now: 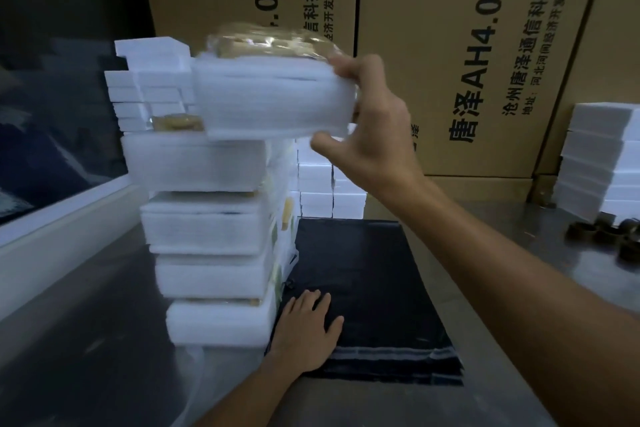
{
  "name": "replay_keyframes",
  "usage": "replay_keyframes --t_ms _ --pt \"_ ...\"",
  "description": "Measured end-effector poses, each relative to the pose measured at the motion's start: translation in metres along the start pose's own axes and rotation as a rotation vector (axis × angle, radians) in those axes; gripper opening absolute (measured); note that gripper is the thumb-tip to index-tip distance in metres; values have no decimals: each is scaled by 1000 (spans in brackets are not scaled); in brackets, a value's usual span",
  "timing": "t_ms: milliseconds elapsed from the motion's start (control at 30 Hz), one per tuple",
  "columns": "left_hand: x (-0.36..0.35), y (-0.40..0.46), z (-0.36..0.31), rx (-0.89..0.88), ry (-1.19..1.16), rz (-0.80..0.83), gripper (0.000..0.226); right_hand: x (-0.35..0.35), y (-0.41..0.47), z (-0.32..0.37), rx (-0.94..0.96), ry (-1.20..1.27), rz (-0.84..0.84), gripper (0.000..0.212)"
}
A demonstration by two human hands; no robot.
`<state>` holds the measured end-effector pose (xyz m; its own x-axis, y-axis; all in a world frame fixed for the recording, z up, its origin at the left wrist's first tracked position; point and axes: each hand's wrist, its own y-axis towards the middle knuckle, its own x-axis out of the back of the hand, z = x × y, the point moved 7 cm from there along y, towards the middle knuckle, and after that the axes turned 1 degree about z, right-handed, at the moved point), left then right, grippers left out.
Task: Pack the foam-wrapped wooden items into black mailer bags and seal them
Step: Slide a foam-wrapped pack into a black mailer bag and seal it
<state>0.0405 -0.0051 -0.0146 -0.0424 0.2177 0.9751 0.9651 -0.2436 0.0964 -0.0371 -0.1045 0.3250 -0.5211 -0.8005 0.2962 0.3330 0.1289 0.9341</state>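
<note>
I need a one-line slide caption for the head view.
Right hand lifts a foam pack off the stack; left hand presses the black bags.

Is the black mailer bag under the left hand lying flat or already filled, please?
Flat: the black mailer bag lies spread on the table, left hand pressing it, no bulge showing.
</note>
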Motion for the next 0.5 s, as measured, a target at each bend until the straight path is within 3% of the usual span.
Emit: replay_keyframes --t_ms 100,200,233,300,367,433,500 --pt "11 2 0 -13 -63 29 59 26 -45 -30 -98 13 -77 70" --pt "45 3 -7 32 -411 -121 31 42 -99 -55 -216 37 -67 74" --pt "57 5 -6 100 -608 -166 33 44 -117 -63 -252 29 -45 75" --pt "68 8 -7 275 -1233 -131 42 45 -149 -77 -316 1 21 76" --pt "72 12 -20 315 -1813 71 63 40 -175 -87 -332 -26 109 72" --pt "82 12 -29 307 -1927 183 75 32 -198 -93 -330 -52 204 68" --pt "86 11 -35 317 -1851 200 63 26 -216 -99 -359 -58 292 67"
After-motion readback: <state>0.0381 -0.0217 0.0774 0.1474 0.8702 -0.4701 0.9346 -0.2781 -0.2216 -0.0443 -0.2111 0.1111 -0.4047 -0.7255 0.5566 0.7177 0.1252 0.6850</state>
